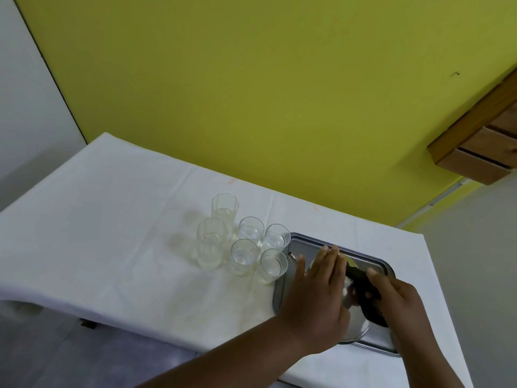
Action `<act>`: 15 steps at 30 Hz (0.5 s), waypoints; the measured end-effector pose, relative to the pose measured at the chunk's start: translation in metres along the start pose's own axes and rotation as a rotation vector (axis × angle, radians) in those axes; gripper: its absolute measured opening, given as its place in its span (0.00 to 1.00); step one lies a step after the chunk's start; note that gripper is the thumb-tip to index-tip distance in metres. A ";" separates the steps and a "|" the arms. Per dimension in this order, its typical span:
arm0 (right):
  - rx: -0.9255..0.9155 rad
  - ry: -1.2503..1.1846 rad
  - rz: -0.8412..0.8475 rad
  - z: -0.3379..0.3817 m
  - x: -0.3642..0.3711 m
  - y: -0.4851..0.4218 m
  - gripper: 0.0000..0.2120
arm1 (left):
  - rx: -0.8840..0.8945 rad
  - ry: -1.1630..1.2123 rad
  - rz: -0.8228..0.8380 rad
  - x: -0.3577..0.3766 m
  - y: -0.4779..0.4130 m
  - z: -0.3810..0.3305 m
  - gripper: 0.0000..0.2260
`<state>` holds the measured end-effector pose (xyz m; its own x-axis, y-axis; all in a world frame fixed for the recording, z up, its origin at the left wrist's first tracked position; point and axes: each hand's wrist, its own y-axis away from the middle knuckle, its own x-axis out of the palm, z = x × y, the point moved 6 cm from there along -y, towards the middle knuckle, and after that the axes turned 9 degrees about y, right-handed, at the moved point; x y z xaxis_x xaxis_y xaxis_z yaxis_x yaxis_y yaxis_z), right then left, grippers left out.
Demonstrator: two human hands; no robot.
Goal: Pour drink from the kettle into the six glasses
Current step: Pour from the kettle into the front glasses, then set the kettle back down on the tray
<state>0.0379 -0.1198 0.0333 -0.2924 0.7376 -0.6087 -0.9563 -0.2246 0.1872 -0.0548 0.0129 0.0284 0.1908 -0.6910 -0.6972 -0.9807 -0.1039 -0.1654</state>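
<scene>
Several clear glasses stand grouped on the white tablecloth: two tall faceted ones (pixel 211 242) at the left and smaller round ones (pixel 244 254) to their right, each holding some clear liquid. A steel kettle (pixel 354 317) stands on a metal tray (pixel 305 240) right of the glasses. My left hand (pixel 314 296) lies flat over the kettle's top and hides most of it. My right hand (pixel 397 302) grips the kettle's black handle (pixel 363 284).
The table (pixel 112 233) is covered by a white cloth and stands against a yellow-green wall. A wooden cabinet (pixel 481 141) hangs at the upper right. The table's near edge drops off at the lower left.
</scene>
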 end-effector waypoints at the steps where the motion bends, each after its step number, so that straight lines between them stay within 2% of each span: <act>1: 0.008 -0.054 0.001 -0.005 0.001 0.001 0.22 | 0.010 -0.010 -0.002 0.001 -0.002 -0.001 0.32; 6: 0.040 -0.212 -0.019 -0.024 0.000 0.010 0.23 | 0.074 -0.044 -0.014 0.005 -0.017 -0.013 0.30; 8: 0.059 -0.287 -0.007 -0.034 0.002 0.012 0.20 | 0.111 -0.086 0.002 0.008 -0.028 -0.016 0.29; 13: 0.022 -0.447 0.050 -0.046 0.011 0.011 0.20 | 0.202 -0.300 0.155 0.019 -0.057 -0.022 0.33; 15: -0.002 -0.494 0.075 -0.048 0.016 0.014 0.14 | 0.215 -0.362 0.211 0.026 -0.066 -0.023 0.33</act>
<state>0.0195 -0.1414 -0.0106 -0.3254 0.9327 -0.1555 -0.9327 -0.2897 0.2147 0.0140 -0.0143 0.0371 0.0280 -0.3831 -0.9233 -0.9761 0.1888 -0.1079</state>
